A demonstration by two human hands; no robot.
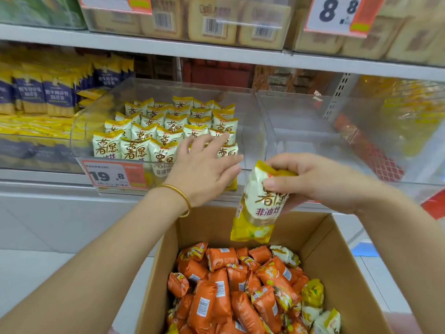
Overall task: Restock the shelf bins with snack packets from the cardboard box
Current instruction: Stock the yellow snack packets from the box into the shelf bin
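A clear shelf bin (252, 112) holds several upright white-and-yellow snack packets (144, 133) in rows. My left hand (204, 169), with a gold bangle at the wrist, reaches over the bin's front edge with fingers spread, holding nothing. My right hand (310, 179) grips a white-and-yellow packet (260, 206) by its top; the packet hangs in front of the bin, above the cardboard box (337, 256). The box below is filled with several orange packets (221, 285) and a few white-and-yellow ones (313, 297).
To the right stands an empty clear bin (313, 131). A red-and-white price tag reading 19.8 (113, 174) hangs on the filled bin's front. Blue-and-yellow packs (36, 95) fill the left shelf; beige biscuit packs (212, 22) sit on the shelf above.
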